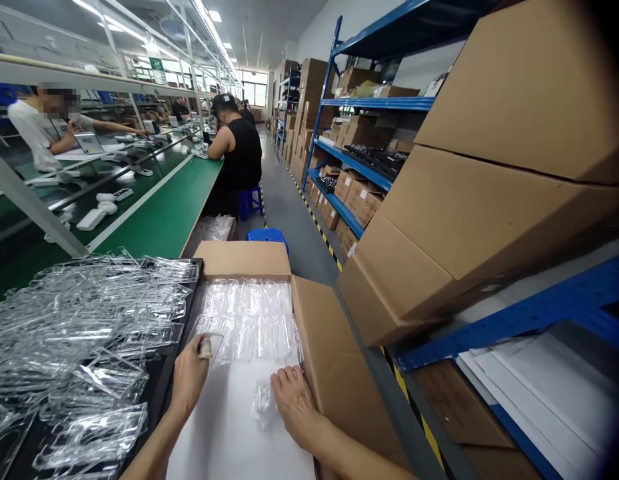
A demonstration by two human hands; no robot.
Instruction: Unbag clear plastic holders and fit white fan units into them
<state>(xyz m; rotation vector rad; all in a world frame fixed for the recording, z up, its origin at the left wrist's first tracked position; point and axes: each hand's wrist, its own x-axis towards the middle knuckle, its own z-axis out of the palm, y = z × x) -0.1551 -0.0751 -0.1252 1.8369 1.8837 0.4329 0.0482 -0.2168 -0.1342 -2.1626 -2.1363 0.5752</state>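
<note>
My left hand (pixel 190 373) is closed, pinching a thin clear plastic piece (pixel 215 345) above the left side of an open cardboard box (pixel 246 257). A pale wrap covers one of its fingertips. Inside the box, rows of clear plastic packets (pixel 246 320) lie at the far end, and a white sheet (pixel 229 413) covers the nearer part. Low over that sheet, by the right wall, my right hand (pixel 295 400) has its fingers curled against a crumpled clear plastic bundle (pixel 262 403). The hand partly hides the bundle.
Left of the box, a black tray (pixel 156 380) is heaped with clear plastic frames (pixel 89 327). Beyond runs a green workbench (pixel 159 217) with seated people. Large cartons (pixel 489 207) and blue shelving (pixel 384 103) stand on the right. A blue stool (pixel 266 235) is behind the box.
</note>
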